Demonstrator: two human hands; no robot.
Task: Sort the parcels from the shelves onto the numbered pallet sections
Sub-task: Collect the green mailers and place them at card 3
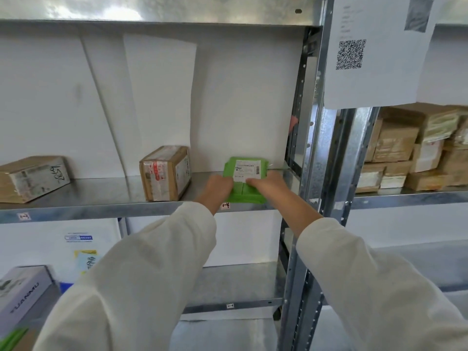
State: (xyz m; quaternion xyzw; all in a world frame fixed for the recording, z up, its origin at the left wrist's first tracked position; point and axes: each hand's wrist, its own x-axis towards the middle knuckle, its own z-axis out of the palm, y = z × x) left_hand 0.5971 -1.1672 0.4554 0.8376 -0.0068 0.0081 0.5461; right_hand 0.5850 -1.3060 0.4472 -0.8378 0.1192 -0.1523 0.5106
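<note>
**A:** Head view: where is the parcel?

**B:** The green parcel [244, 191] lies at the right end of the middle metal shelf [101, 207], close to the front edge and just beside the upright post [316, 148]. Its white label faces up.

**A:** And the hands?

**B:** Both are on it. The left hand [218, 186] grips the left side with its fingers curled onto the wrapper. The right hand [266, 184] holds the right side, and its fingers [253, 181] are bent over the lower edge of the label. The thumbs are hidden.

**A:** Anything else on that shelf?

**B:** A taped cardboard box [165, 173] stands near the left hand without touching it. Further left lies a second box [33, 179] with handwriting on its label.

**A:** And to the right?

**B:** A printed sheet [374, 51] with a QR code hangs over the post. The next bay holds stacked brown cartons [405, 150].
</note>
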